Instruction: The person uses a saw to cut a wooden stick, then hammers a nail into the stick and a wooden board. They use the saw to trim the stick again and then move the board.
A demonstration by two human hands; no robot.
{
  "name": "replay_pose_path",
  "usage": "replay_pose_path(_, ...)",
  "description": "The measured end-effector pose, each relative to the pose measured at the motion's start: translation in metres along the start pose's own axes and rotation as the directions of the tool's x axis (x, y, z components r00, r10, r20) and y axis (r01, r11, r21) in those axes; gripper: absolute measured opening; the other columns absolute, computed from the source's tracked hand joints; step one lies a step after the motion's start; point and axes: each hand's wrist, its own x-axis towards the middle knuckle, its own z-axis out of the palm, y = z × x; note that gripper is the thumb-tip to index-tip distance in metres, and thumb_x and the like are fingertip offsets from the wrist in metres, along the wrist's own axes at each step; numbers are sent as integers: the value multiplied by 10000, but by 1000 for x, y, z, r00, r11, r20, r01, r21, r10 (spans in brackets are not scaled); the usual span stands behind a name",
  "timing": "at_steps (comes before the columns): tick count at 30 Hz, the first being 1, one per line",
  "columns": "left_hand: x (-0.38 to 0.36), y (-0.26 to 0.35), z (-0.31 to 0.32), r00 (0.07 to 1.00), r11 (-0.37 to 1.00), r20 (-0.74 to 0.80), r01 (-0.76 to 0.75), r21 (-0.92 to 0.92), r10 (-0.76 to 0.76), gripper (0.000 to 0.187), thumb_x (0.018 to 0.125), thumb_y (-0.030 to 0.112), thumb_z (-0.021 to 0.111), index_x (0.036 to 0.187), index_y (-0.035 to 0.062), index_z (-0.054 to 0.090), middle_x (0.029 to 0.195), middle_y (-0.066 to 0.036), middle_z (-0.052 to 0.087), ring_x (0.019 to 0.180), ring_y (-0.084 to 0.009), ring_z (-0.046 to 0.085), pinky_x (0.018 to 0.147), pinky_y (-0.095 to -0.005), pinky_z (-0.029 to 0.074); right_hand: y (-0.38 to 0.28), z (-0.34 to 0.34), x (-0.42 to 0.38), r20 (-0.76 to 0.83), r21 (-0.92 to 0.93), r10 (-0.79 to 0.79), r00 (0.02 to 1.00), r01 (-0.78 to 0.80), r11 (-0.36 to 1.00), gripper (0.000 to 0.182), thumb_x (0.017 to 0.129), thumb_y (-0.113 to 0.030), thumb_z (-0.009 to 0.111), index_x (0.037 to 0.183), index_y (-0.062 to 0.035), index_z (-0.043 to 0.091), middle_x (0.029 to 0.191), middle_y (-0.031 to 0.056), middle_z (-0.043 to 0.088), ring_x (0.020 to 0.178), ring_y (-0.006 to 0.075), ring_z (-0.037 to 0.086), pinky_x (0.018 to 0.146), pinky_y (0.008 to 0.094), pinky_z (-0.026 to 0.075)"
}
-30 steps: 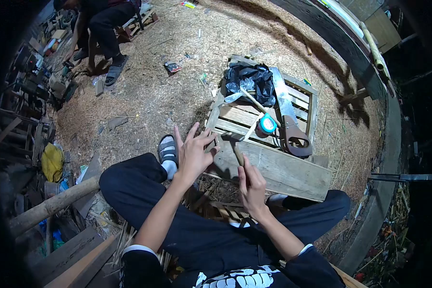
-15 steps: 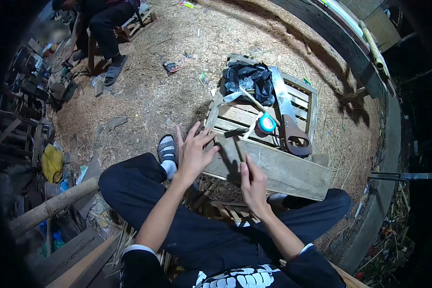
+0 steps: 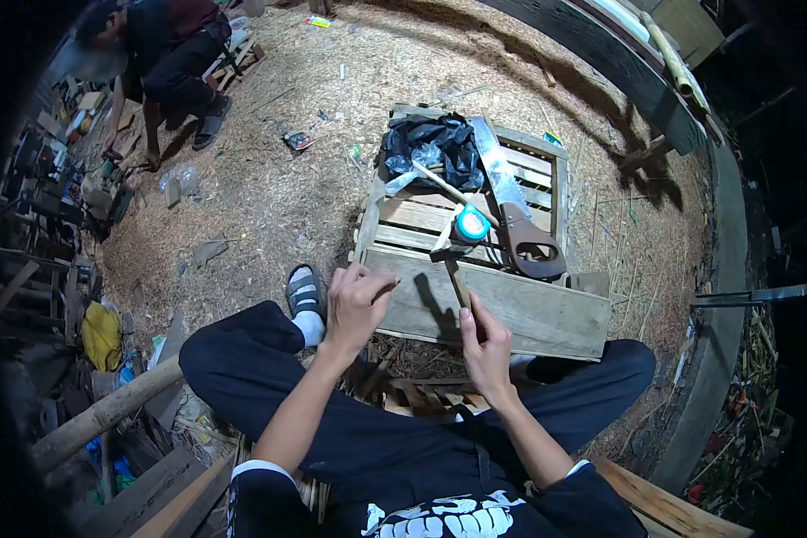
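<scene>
My right hand point(image 3: 487, 345) is wrapped round the wooden handle of a hammer point(image 3: 460, 289), whose dark head is raised over a flat grey-brown board point(image 3: 529, 314). The board lies across the near side of a slatted wooden crate point(image 3: 560, 193). My left hand point(image 3: 354, 300) is closed in a pinch above the board's left end. A small dark tip shows at its fingertips, too small to name. Beyond the hammer, a round container with a turquoise top point(image 3: 472, 224) and a handsaw point(image 3: 533, 251) rest on the crate.
A black plastic bag point(image 3: 453, 148) and a wooden stick point(image 3: 457, 193) lie on the crate. Another person point(image 3: 175, 72) crouches at the upper left, near scrap wood and tools. Wood shavings point(image 3: 269, 197) cover the ground. A round pole point(image 3: 108, 412) juts in at the left.
My left hand has gone from spread fingers on the board's end to a closed pinch. The hammer has shifted slightly right with my right hand. The view has moved a little.
</scene>
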Motion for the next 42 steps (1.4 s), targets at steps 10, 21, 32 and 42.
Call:
replay_pose_path(10,-13,12,4,996,999,-85,26,43,-23,124,805,103,823,926,91,799,959,-39,772,897,-257,628,829,-400,457,12,9,-4,-58,17,-158,986,159,987,386,1071,-207,640,1387,14,664,1245,251,742,1155,317,738,983,370,540)
replay_pose_path(21,-18,17,11,991,988,-127,64,141,-46,138,817,113,821,953,97,813,956,-32,749,914,-254,613,865,-429,433,10,16,-13,15,-53,-237,971,238,970,362,1058,-163,637,1395,-33,659,1110,261,735,974,408,734,856,443,562)
replay_pose_path(32,-26,12,17,996,999,-82,44,19,-43,205,846,-43,726,1046,-11,758,1035,-128,712,965,-336,607,848,-439,499,8,18,-18,115,-184,-328,938,345,920,425,1026,-127,666,1445,-69,626,928,193,669,770,390,683,680,477,538)
replay_pose_path(42,-31,10,16,999,999,-48,5,47,-3,281,842,-55,704,1122,-42,721,1081,-167,681,1002,-365,610,891,-463,506,11,21,-21,89,-238,-389,917,398,886,446,1018,-118,672,1460,-90,620,861,164,613,663,371,648,594,465,514)
